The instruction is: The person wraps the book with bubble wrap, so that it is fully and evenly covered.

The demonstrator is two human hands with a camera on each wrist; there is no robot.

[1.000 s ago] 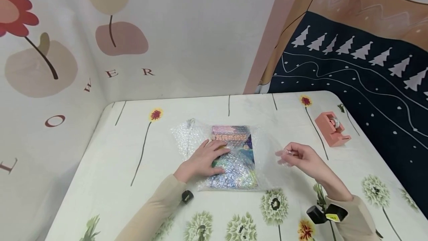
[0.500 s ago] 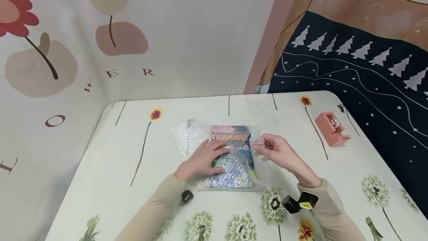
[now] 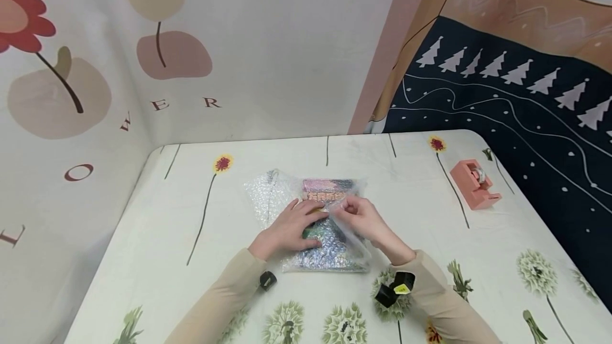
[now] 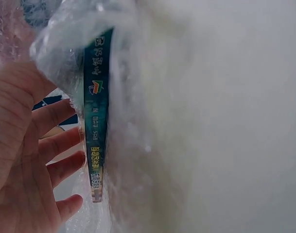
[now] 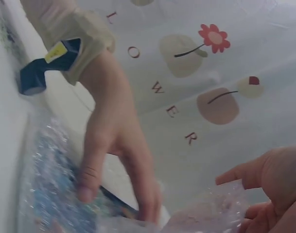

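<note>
We have the book near the middle of the tabletop, under bubble wrap. At its nine o'clock our left hand rests on the wrap, fingers spread, gripping nothing; toward two o'clock our right hand pinches a lifted wrap edge between its fingers. We judge the wrapping partly done: the three o'clock flap is brought across but not yet flat, while loose wrap at ten o'clock looks left to fold. The tape dispenser stands untouched, well apart toward two o'clock.
</note>
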